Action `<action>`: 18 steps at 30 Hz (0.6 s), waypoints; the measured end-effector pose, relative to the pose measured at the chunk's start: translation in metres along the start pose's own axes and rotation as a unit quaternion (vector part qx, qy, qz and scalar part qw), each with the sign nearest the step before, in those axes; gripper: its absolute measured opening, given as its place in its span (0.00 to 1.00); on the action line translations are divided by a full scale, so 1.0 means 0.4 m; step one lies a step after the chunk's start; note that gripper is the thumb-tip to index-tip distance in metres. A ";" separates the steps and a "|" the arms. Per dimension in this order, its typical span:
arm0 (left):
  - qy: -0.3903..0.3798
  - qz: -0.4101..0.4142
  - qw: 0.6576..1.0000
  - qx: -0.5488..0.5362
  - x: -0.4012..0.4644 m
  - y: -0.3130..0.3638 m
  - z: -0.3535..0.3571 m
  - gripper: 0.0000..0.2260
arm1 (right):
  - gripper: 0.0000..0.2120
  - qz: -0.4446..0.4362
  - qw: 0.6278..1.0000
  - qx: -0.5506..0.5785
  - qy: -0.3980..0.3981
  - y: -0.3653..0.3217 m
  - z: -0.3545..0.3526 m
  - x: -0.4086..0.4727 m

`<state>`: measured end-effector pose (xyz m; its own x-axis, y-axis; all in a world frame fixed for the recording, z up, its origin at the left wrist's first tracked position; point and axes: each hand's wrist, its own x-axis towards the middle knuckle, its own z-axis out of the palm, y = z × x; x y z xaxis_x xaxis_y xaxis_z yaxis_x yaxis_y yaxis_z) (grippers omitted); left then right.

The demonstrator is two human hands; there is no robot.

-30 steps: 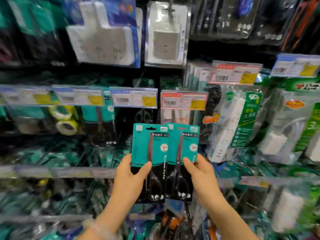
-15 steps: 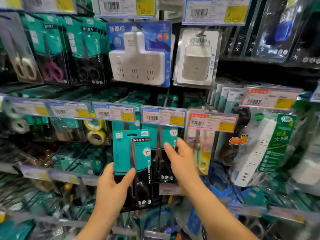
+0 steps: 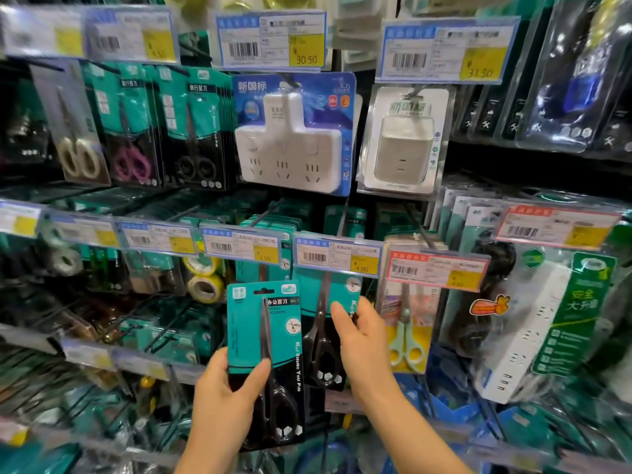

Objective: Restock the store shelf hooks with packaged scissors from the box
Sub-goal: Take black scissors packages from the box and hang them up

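Head view: two teal scissors packs held up at the store hooks.

Nearest, the left hand (image 3: 222, 401) grips a teal-carded pack of black scissors (image 3: 266, 364) upright, thumb across its front. Just beyond, the right hand (image 3: 362, 340) closes on a second scissors pack (image 3: 321, 340), which sits under the 4.00 price tag (image 3: 337, 257). Farther back and higher hang a white power strip (image 3: 290, 145) and more scissors packs (image 3: 195, 128).

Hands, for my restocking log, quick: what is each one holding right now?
Left hand: closed on a scissors pack.
Right hand: gripping a second scissors pack under the price tag.
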<state>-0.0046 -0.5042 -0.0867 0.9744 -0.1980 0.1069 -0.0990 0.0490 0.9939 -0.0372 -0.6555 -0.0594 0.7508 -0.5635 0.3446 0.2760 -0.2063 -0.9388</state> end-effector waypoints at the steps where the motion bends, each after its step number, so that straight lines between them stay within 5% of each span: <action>1: 0.001 0.001 1.000 0.002 0.000 0.001 -0.002 0.10 | 0.07 -0.002 1.000 0.005 0.002 -0.001 -0.003 0.003; 18: -0.009 0.025 0.999 0.038 -0.002 0.002 0.015 0.08 | 0.06 0.028 0.999 -0.015 0.020 0.015 -0.029 0.000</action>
<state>-0.0067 -0.5100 -0.0858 0.9642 -0.2144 0.1563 -0.1631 -0.0142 0.9865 -0.0426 -0.6660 -0.0650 0.7399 -0.6058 0.2923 0.2162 -0.1974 -0.9562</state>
